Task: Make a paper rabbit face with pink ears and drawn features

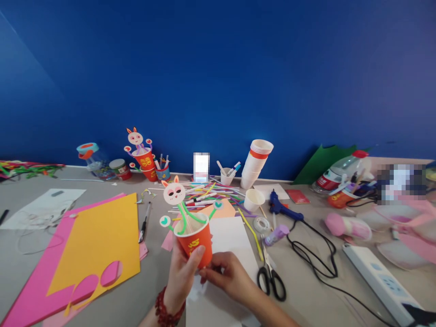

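My left hand (182, 272) is closed around a red paper cup (201, 250), tilted slightly. From the cup rises a white paper rabbit head (173, 193) with orange ears, on a thin stick. Green pipe cleaners (195, 222) bend out as arms, ending in white discs with teal marks. Beneath the cup's base, the fingers of my right hand (228, 274) are pinched together; what lies between them is hidden. Below my hands is white paper (223, 234). Black-handled scissors (271, 281) lie to the right of my right hand.
Yellow card (102, 236) over pink sheets lies left. Behind are a pile of pipe cleaners (204, 193), stacked white cups (255, 165) and another rabbit cup (145, 161). At right are a blue glue gun (284, 209) with its cord, a glue stick (276, 235) and a power strip (381, 284).
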`<action>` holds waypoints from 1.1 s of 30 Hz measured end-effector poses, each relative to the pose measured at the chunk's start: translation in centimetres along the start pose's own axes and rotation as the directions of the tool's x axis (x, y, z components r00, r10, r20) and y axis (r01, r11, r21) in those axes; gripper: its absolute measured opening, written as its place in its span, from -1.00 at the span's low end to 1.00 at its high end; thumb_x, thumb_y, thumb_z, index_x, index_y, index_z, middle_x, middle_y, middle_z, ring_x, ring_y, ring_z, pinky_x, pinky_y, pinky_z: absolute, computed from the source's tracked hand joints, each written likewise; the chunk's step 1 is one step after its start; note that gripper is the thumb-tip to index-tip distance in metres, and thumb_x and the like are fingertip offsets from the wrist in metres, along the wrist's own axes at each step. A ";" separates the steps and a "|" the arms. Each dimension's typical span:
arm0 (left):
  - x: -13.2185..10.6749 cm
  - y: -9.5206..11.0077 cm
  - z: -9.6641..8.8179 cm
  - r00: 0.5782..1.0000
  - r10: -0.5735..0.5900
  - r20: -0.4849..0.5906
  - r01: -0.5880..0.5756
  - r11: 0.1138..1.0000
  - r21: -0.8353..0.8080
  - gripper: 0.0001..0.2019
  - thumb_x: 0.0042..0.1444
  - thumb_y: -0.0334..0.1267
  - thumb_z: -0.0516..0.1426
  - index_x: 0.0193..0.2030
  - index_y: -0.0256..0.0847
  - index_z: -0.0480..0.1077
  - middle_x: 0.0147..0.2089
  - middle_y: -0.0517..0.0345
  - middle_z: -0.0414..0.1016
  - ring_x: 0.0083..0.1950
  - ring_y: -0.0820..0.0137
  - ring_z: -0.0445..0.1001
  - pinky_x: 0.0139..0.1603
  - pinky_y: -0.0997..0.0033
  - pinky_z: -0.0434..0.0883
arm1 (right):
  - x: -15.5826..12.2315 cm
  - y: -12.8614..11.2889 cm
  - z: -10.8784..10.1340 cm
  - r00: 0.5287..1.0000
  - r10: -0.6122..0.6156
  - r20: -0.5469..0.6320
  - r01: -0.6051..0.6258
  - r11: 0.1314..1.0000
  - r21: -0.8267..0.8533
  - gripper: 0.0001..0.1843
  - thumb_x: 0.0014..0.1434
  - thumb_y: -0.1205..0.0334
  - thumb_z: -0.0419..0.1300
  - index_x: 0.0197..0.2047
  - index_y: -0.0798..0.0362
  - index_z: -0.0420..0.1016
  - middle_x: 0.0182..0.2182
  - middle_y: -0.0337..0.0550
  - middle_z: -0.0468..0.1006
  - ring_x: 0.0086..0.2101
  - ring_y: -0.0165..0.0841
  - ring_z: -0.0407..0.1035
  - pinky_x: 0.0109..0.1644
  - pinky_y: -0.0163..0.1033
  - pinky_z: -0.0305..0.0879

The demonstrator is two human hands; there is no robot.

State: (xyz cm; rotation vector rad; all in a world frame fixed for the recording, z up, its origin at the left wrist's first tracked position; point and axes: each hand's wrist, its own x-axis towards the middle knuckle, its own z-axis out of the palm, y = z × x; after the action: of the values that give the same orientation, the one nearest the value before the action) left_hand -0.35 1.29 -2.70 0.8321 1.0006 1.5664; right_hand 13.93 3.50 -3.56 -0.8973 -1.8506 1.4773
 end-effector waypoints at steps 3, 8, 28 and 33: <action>-0.1 0.2 0.0 1.000 0.012 0.000 -0.012 1.000 0.023 -0.40 0.12 -0.13 0.25 0.23 -0.19 0.13 -0.06 -0.08 0.58 -0.11 0.17 0.59 -0.18 0.24 0.57 | -0.1 0.1 0.0 1.000 0.003 0.015 -0.003 1.000 -0.007 -0.60 0.22 -0.03 0.23 -0.44 0.13 0.63 -0.54 -0.19 0.56 -0.50 -0.43 0.33 -0.38 -0.37 0.18; -0.1 0.4 -0.2 1.000 0.026 0.015 -0.027 0.998 0.048 -0.42 0.13 -0.13 0.25 0.23 -0.19 0.14 -0.01 -0.10 0.56 -0.06 0.15 0.58 -0.09 0.18 0.55 | -0.1 0.0 0.1 1.000 0.002 0.024 -0.002 0.999 -0.035 -0.61 0.24 -0.03 0.21 -0.40 0.12 0.63 -0.50 -0.18 0.59 -0.47 -0.40 0.37 -0.35 -0.36 0.21; -0.5 0.1 -0.2 0.996 0.049 0.079 -0.057 0.993 0.107 -0.36 0.05 -0.15 0.29 0.24 -0.25 0.20 -0.01 -0.14 0.55 0.09 0.03 0.50 0.15 0.04 0.43 | -0.1 0.0 0.5 0.992 -0.104 -0.073 0.100 0.993 -0.057 -0.73 0.22 0.09 0.24 -0.40 0.08 0.62 -0.44 -0.18 0.62 -0.40 -0.35 0.44 -0.28 -0.35 0.29; -0.3 0.6 -0.2 0.998 0.021 0.053 -0.026 0.995 0.092 -0.37 0.07 -0.12 0.28 0.23 -0.23 0.19 0.10 -0.19 0.49 0.06 0.04 0.52 0.08 0.06 0.48 | -0.2 0.5 1.1 0.999 -0.052 0.009 0.053 0.998 -0.019 -0.67 0.23 0.03 0.22 -0.39 0.10 0.65 -0.47 -0.14 0.64 -0.46 -0.36 0.44 -0.32 -0.35 0.29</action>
State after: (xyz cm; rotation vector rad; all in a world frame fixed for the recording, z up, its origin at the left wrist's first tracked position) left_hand -0.71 0.85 -2.20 0.9476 1.0354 1.5200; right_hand 13.30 2.80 -4.31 -0.8464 -1.8831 1.4356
